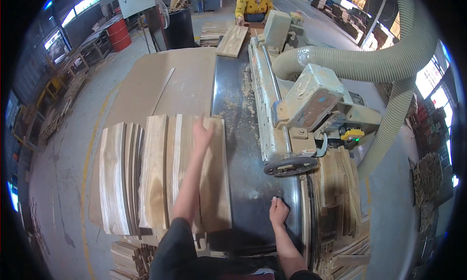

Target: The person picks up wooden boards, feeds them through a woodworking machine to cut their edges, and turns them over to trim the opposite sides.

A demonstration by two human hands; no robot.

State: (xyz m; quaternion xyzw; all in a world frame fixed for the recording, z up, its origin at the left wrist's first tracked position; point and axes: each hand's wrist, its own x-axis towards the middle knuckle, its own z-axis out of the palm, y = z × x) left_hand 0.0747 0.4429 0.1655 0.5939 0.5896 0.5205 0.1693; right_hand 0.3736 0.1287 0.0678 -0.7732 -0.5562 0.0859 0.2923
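A workshop floor (pixel 63 182) surrounds a dark metal worktop (pixel 233 92) running up the centre of the frame, with a pale machine (pixel 316 95) at centre right. Wooden boards (pixel 154 177) lie side by side at centre left. The left hand (pixel 202 132) is over their upper part, blurred; I cannot tell whether its grip is clamped on one. The right hand (pixel 278 213), lower right of centre, is at the worktop, grip curled together. At upper centre, another person (pixel 254 5) is near a single plank (pixel 232 40).

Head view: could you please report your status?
Left hand over pale wooden boards, contact unclear. Right hand curled over black metal table. Round black handwheel ahead.
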